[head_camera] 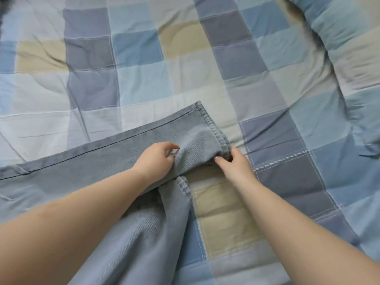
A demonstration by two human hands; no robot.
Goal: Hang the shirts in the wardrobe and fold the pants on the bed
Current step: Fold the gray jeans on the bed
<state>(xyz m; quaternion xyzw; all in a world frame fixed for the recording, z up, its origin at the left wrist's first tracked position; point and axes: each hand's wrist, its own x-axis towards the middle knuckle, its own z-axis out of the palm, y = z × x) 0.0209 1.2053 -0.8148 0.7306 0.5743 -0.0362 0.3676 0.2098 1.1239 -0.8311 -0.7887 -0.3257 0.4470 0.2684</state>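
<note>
With your left hand (156, 159) and right hand (232, 161) both pinching the jeans (102, 171) upper leg's hem (216, 132), align it over the lower leg's hem (184, 183) on the checked duvet (144, 68) before folding.

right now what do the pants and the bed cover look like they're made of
Pants: grey-blue woven twill, likely cotton denim; matte, with fine diagonal ribbing and a thick stitched hem.
Bed cover: thin, soft woven fabric, probably cotton; matte checked print that creases easily and looks lightly padded.
</note>
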